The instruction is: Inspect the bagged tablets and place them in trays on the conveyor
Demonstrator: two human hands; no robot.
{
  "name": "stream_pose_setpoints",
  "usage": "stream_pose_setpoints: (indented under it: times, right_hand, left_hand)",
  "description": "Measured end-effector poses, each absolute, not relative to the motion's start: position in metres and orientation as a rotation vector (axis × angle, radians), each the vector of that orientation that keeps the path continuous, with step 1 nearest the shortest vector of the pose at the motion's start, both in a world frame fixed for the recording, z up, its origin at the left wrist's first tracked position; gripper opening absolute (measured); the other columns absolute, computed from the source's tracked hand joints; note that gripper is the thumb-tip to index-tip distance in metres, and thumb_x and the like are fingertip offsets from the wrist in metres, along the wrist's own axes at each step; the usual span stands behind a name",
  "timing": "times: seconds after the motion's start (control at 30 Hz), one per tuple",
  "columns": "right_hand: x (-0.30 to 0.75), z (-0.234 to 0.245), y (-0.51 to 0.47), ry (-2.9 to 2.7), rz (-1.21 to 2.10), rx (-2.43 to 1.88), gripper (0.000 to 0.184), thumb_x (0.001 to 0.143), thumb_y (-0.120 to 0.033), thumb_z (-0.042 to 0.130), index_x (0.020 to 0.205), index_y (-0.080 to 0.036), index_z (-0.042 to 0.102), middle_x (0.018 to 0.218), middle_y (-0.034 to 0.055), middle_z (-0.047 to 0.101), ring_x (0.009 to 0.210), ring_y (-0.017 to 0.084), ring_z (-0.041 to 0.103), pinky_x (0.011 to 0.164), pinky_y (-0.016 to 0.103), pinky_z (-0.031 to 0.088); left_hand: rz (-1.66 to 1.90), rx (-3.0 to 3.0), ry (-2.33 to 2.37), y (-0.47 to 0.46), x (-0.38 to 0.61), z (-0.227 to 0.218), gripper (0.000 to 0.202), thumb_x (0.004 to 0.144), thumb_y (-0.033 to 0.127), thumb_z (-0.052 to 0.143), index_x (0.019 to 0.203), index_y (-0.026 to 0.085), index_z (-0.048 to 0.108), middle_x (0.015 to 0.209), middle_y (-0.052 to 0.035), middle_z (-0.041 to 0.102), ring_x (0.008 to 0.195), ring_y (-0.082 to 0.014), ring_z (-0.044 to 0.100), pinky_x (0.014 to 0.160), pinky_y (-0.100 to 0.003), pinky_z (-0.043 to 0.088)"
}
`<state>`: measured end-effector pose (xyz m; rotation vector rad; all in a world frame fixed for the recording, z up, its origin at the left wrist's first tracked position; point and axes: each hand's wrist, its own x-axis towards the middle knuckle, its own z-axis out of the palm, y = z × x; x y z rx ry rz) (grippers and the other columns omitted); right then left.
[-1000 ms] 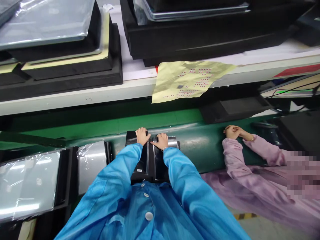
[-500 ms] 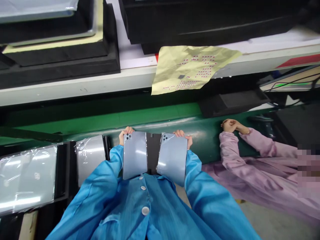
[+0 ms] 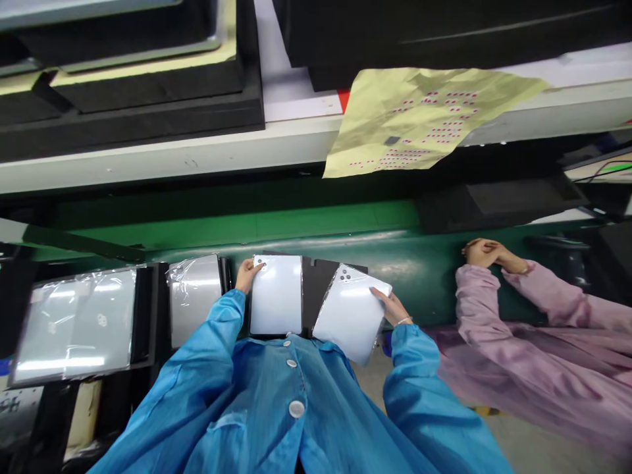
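Two phones, one tray: your left grip (image 3: 245, 275), partly closed, holds the upright white rectangular phone (image 3: 275, 295) by its far corner, long axis pointing straight ahead. Your right grip (image 3: 390, 307), partly closed, holds the tilted white rectangular phone (image 3: 351, 315) by its right edge, far end leaning right. Both overlie the black rectangular tray (image 3: 316, 289).
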<state>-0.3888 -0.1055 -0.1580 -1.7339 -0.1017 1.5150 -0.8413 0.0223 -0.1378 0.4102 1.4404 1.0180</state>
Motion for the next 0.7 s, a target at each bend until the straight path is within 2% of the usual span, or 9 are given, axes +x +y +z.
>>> stream_pose_setpoints:
  times: [0.13, 0.23, 0.37, 0.43, 0.57, 0.7]
  right_hand:
    - [-0.409, -0.15, -0.143, -0.128, 1.534, -1.618, 0.027, 0.091, -0.024, 0.073, 0.116, -0.014, 0.066, 0.104, 0.005, 0.071, 0.085, 0.016, 0.07, 0.078, 0.032, 0.06]
    - [-0.438, -0.151, -0.164, -0.125, 1.505, -1.606, 0.037, 0.08, -0.025, 0.082, 0.112, -0.015, 0.067, 0.099, 0.0044, 0.073, 0.083, 0.017, 0.07, 0.079, 0.036, 0.06]
    - [-0.465, -0.143, -0.169, -0.149, 1.369, -1.641, 0.054, 0.061, -0.028, 0.092, 0.108, -0.016, 0.068, 0.098, 0.004, 0.074, 0.082, 0.019, 0.069, 0.077, 0.034, 0.059]
    - [-0.466, -0.127, -0.162, -0.161, 1.272, -1.655, 0.059, 0.052, -0.033, 0.095, 0.102, -0.017, 0.069, 0.095, 0.0035, 0.075, 0.08, 0.019, 0.068, 0.073, 0.032, 0.057]
    - [-0.463, -0.075, -0.144, -0.135, 1.077, -1.641, 0.061, 0.046, -0.042, 0.093, 0.097, -0.02, 0.069, 0.091, 0.0007, 0.074, 0.076, 0.017, 0.066, 0.068, 0.027, 0.056]
    - [-0.486, -0.019, -0.131, -0.136, 0.995, -1.572, 0.057, 0.053, -0.047, 0.087, 0.101, -0.022, 0.068, 0.089, 0.0004, 0.073, 0.075, 0.018, 0.068, 0.072, 0.031, 0.06]
  left_hand:
    - [0.924, 0.386, 1.283, -0.016, -0.844, -0.121, 0.064, 0.071, 0.001, 0.081, 0.13, 0.022, 0.066, 0.119, -0.0082, 0.074, 0.11, -0.0241, 0.071, 0.102, -0.039, 0.055]
    - [0.89, 0.39, 1.234, -0.041, -0.839, -0.111, 0.086, 0.063, -0.003, 0.083, 0.14, 0.029, 0.061, 0.135, -0.007, 0.068, 0.131, -0.0281, 0.062, 0.113, -0.041, 0.049]
    - [0.98, 0.489, 1.269, -0.05, -0.824, -0.101, 0.075, 0.068, 0.0, 0.083, 0.134, 0.029, 0.065, 0.149, -0.0013, 0.059, 0.153, -0.0215, 0.035, 0.124, -0.03, 0.033]
    - [1.014, 0.558, 1.268, -0.045, -0.818, -0.09, 0.066, 0.07, 0.003, 0.082, 0.131, 0.025, 0.067, 0.15, -0.0022, 0.058, 0.155, -0.0225, 0.03, 0.125, -0.03, 0.03]
    - [1.026, 0.695, 1.195, -0.025, -0.806, -0.045, 0.061, 0.071, 0.01, 0.086, 0.13, 0.018, 0.069, 0.15, -0.0065, 0.059, 0.151, -0.0313, 0.038, 0.124, -0.037, 0.035]
    - [1.112, 0.839, 1.115, -0.017, -0.793, 0.029, 0.074, 0.08, 0.028, 0.084, 0.148, 0.025, 0.056, 0.153, -0.0044, 0.055, 0.141, -0.0321, 0.052, 0.119, -0.041, 0.044]
